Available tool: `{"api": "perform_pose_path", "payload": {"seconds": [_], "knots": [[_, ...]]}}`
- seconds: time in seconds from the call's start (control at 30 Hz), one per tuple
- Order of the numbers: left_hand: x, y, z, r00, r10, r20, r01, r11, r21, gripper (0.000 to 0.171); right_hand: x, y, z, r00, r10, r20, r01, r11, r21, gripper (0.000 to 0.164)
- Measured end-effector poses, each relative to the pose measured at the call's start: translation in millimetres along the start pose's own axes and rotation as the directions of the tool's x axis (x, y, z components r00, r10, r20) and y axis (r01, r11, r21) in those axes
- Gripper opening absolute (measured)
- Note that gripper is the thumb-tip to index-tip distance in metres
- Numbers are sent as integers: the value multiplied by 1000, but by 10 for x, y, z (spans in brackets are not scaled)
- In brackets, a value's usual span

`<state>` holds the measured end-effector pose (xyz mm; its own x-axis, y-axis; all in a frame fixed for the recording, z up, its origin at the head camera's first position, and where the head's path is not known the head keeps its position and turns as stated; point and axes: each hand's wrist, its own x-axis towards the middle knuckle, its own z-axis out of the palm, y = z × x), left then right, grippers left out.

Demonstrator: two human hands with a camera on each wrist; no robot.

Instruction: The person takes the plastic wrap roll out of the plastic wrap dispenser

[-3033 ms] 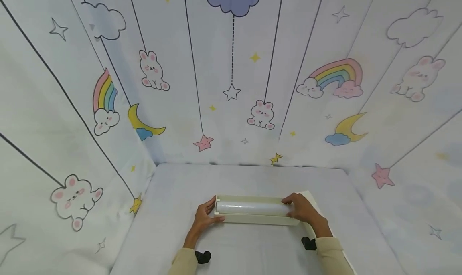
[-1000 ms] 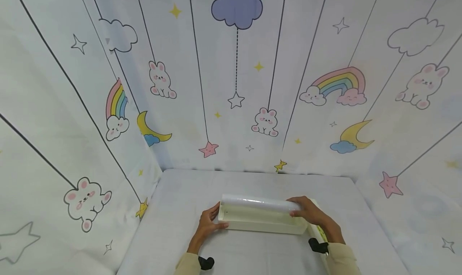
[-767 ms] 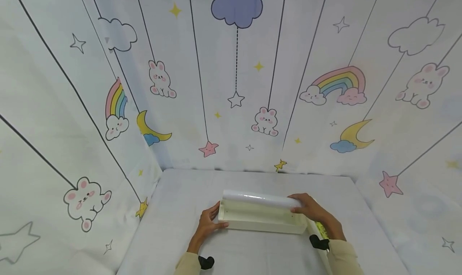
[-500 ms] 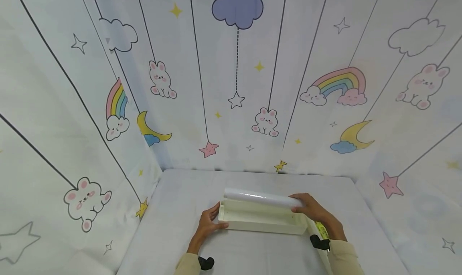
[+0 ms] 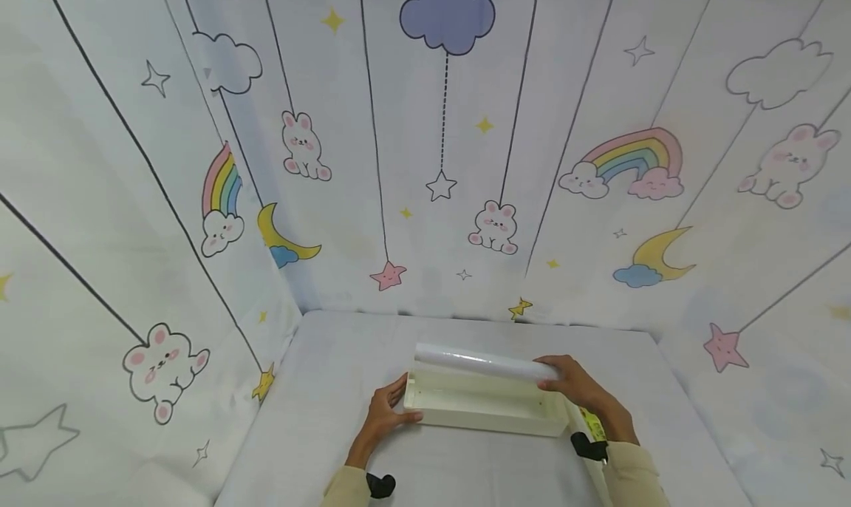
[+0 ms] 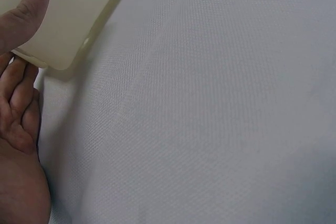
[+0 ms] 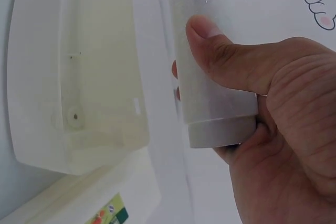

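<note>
My right hand (image 5: 573, 383) grips the right end of a cling film roll (image 5: 479, 361), thumb on the near side and fingertips showing behind it. The glossy white roll is held behind and above a long cream plastic dispenser box (image 5: 493, 421), its left end raised. Nothing lies in the trough of the box, where small screw holes show in the right wrist view. With thumb in front and fingers behind, my left hand (image 5: 384, 416) holds the box's left end. In the left wrist view, the thumb (image 6: 31, 14) lies on the cream wall.
A long cream lid (image 7: 136, 177) with a yellow-green label lies right of the box, partly under my right forearm. White cloth covers the table (image 5: 465, 470). A printed cloth wall (image 5: 439, 233) stands behind it and at both sides.
Three seconds ago the roll lay inside the box. My right hand has lifted it up and back, out of the trough. My left hand keeps its hold; the head view has shifted slightly.
</note>
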<state>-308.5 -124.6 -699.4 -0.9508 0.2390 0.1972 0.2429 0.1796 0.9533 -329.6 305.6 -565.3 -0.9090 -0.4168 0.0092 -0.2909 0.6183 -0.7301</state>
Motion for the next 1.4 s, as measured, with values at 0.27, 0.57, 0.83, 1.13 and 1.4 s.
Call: {"api": "perform_pose_path", "payload": {"seconds": [0.27,0.57,0.83,1.13,1.4], "knots": [[-7,-8,2,1000,22,-7,-22,1000,20,97,24,63,37,1000,-27,-4,27,1000,-15,46],[-17,-2,5,1000,-25,-3,25,1000,3,98,111,77,30,1000,-21,-9,20,999,-29,43],[3,-5,4,999,-39,5,39,999,-26,98,185,-28,-24,1000,-7,-27,7,1000,-1,43],[-8,-31,3,996,-93,-7,93,995,-29,99,261,-36,21,997,-60,-39,58,998,-39,44],[0,-27,15,997,-77,-4,77,997,-31,98,329,24,-11,997,-47,-69,38,993,-115,45]]}}
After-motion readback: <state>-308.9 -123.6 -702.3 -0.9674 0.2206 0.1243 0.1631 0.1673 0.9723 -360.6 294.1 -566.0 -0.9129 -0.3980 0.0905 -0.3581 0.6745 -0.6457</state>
